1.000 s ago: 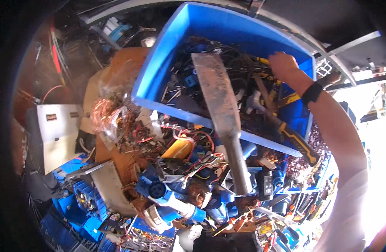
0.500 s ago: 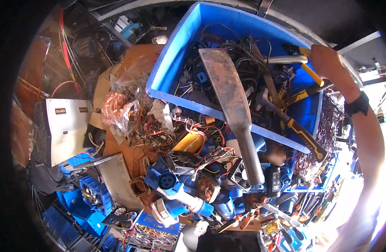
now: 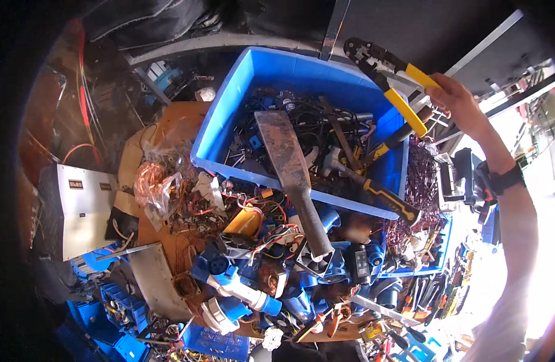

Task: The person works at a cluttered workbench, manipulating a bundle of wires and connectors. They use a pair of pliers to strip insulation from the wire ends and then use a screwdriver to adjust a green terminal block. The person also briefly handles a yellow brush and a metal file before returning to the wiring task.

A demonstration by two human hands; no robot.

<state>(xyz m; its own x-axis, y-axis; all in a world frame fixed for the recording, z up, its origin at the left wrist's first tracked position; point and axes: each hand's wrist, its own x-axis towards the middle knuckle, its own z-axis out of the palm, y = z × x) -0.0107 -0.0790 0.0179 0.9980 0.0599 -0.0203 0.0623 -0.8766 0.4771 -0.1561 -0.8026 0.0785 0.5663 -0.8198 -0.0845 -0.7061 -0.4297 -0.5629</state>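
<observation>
My right hand (image 3: 452, 99) grips a yellow-handled black plier-like tool (image 3: 419, 75) by one handle, holding it raised over the right rear of a blue plastic bin (image 3: 225, 102); its jaws point up-left and the second handle hangs down. The bin holds tangled black cables (image 3: 298, 108), a hammer (image 3: 386, 196) with a black and yellow grip, and other metal tools. A long rusty flat metal blade (image 3: 283, 145) with a tubular end lies across the bin's front rim. My left hand is not in view.
Blue industrial plugs (image 3: 220, 271), wires and scrap parts crowd the bench in front. A bag of copper wire (image 3: 150, 187) and a pale metal panel (image 3: 84, 211) are at left, hand tools (image 3: 428, 295) at lower right, dark metal frames (image 3: 334, 27) behind the bin.
My right hand has lifted the yellow-handled tool up and rightward out of the bin, so its jaws now show above the rim. The whole view has also shifted.
</observation>
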